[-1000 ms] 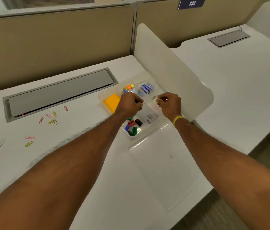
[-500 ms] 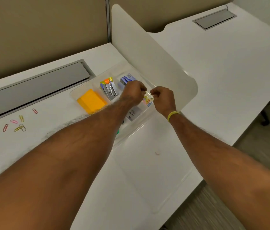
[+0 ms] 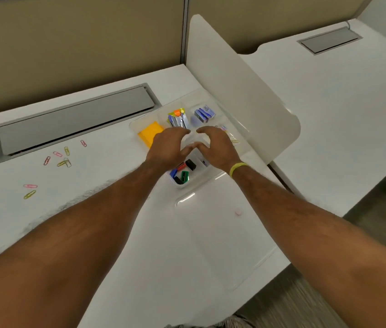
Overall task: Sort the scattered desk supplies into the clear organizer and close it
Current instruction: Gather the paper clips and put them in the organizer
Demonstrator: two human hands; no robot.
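The clear organizer (image 3: 241, 129) lies open on the white desk beside the divider. It holds an orange sticky-note pad (image 3: 150, 136), staple boxes (image 3: 204, 114), coloured pins (image 3: 177, 119), small binder clips (image 3: 182, 172) and a few paper clips (image 3: 232, 138). Its clear lid (image 3: 225, 242) lies flat toward me. My left hand (image 3: 167, 147) and my right hand (image 3: 215, 145) hover over the organizer's middle, fingers spread and curved toward each other, holding nothing I can see. Several coloured paper clips (image 3: 62, 157) lie scattered on the desk at the left.
A grey cable hatch (image 3: 73, 121) is set into the desk behind the clips. A white curved divider (image 3: 246, 74) stands right of the organizer, with another desk beyond. Beige partition walls rise at the back. The desk edge drops to the floor at lower right.
Both hands were pinched together over the right compartment; now they have opened and drawn apart, and paper clips lie in that compartment. The camera view has shifted slightly.
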